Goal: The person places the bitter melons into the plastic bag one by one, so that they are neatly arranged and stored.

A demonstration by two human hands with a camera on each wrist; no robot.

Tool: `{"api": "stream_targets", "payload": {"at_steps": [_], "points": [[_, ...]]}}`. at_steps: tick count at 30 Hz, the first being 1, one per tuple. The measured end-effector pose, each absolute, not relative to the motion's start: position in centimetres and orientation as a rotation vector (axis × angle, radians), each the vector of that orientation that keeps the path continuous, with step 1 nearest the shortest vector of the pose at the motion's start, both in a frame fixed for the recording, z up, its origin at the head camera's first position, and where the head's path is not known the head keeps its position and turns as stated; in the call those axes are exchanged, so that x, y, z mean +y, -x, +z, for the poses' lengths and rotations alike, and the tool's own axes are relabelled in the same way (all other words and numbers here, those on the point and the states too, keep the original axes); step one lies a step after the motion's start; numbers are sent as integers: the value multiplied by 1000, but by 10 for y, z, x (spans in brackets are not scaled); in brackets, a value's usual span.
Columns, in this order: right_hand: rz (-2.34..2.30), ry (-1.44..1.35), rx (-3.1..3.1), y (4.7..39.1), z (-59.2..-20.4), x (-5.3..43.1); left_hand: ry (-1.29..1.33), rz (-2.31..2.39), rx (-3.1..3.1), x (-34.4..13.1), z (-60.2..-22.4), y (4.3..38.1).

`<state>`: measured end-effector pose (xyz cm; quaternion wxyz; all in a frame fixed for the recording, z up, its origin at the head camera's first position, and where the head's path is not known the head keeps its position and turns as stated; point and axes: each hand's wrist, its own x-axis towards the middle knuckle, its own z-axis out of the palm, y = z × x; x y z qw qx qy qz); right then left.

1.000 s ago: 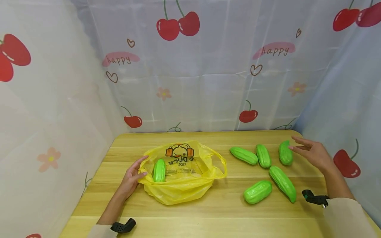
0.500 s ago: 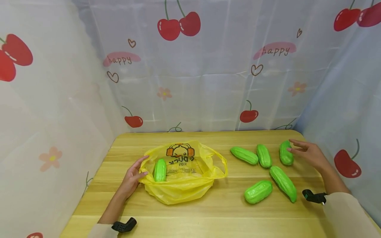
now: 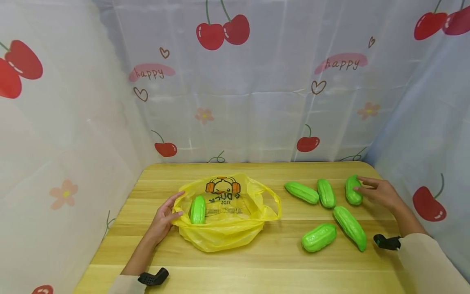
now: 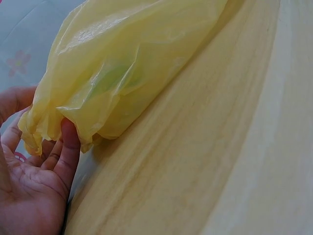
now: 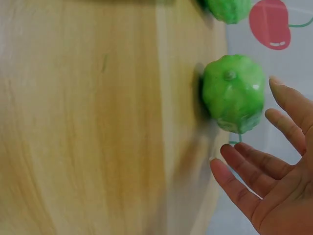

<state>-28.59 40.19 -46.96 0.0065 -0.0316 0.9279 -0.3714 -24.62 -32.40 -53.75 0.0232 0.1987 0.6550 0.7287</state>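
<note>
My left hand (image 3: 162, 218) grips the left rim of a yellow plastic bag (image 3: 220, 239), its thumb inside the mouth. The same bag (image 4: 132, 63) hangs from the fingers in the left wrist view. One bright green, ridged bitter melon (image 3: 198, 210) lies inside, near that hand. At the far right my right hand (image 3: 378, 192) reaches beside another bitter melon (image 3: 353, 190). In the right wrist view, the hand (image 5: 274, 171) has its fingers spread beside the round end of this melon (image 5: 234, 93), holding nothing.
Several more melons lie on the wooden table (image 3: 257, 269): two at the back, one slanting melon (image 3: 349, 227) nearer me, and a plump melon (image 3: 319, 237) at the front. A cherry-print curtain (image 3: 253, 122) closes off the back and both sides.
My right hand has come down and leftward toward the far-right melon, its fingers now overlapping that melon's edge. The left hand and the bag have stayed in place.
</note>
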Motion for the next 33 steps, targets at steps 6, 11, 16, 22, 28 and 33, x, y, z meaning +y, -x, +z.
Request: {"api": "stream_targets", "payload": {"at_steps": [6,11,16,22,28,33], "points": [[-1174,88,2858,292,-478,404,-589,2257,2044,-325,-538,245],[-1197,75,2850,294,-479,406,-593,2248,2038,-323,-537,245],[-1198,49,2805,294,-475,405,-607,2267,2028,-321,-537,246],[-1178,23,2764,294,-472,402,-613,2271,2023,-322,-538,245],[-1190,7,2732,296,-471,400,-593,2256,2035,-322,-538,246],[-1178,4,2716,297,-469,400,-586,2251,2038,-322,-537,245]]}}
